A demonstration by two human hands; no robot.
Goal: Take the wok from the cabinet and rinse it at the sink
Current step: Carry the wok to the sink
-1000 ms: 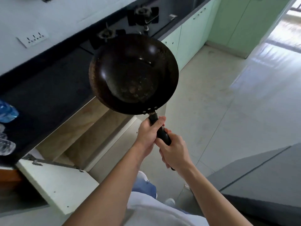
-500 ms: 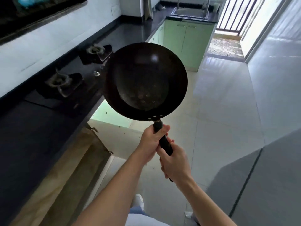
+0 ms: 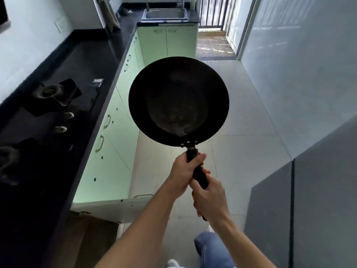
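A dark round wok (image 3: 178, 101) with a black handle hangs in the air over the floor, its bowl facing me. My left hand (image 3: 183, 172) grips the handle near the bowl. My right hand (image 3: 209, 199) grips the handle's lower end. The steel sink (image 3: 165, 14) sits far ahead at the end of the kitchen, on a black counter above green doors. The open cabinet (image 3: 90, 235) lies at the lower left, its door (image 3: 116, 206) swung out.
A black counter with a gas hob (image 3: 52, 105) runs along the left, green cabinet doors (image 3: 116, 120) below it. A grey surface (image 3: 309, 209) stands at the lower right. A tiled floor aisle (image 3: 241, 113) leads toward the sink and a barred doorway (image 3: 212, 10).
The view has swung from the open cabinet toward the aisle and sink. The wok, held in both hands, now sits over the floor, clear of the counter.
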